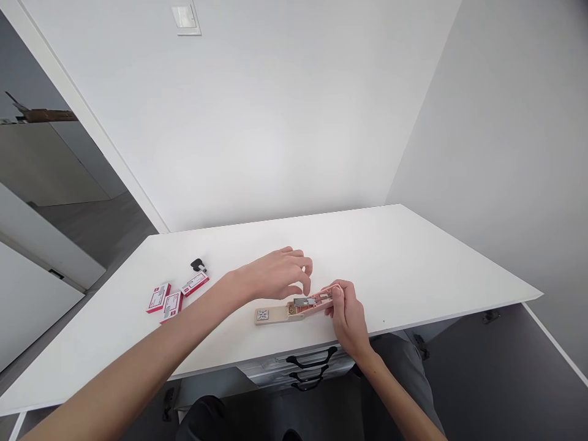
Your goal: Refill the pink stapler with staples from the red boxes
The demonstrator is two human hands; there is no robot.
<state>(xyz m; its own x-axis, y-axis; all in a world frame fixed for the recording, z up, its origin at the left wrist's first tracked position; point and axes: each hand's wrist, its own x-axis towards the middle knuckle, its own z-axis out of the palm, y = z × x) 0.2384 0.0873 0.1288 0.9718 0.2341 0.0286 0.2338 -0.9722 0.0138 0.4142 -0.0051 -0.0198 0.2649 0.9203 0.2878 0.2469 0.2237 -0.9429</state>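
Note:
A pink and beige stapler [294,308] lies swung open on the white table [413,263] near its front edge, its metal magazine showing. My right hand [348,315] grips the pink end of the stapler with curled fingers. My left hand [280,274] hovers just above the stapler's middle, its fingertips pinched together over the magazine; whether they hold staples I cannot make out.
Three small red and white staple boxes [171,298] lie at the left of the table, with a small black object [198,265] behind them. Drawer handles [312,362] sit under the table's front edge. Walls close the back and right side.

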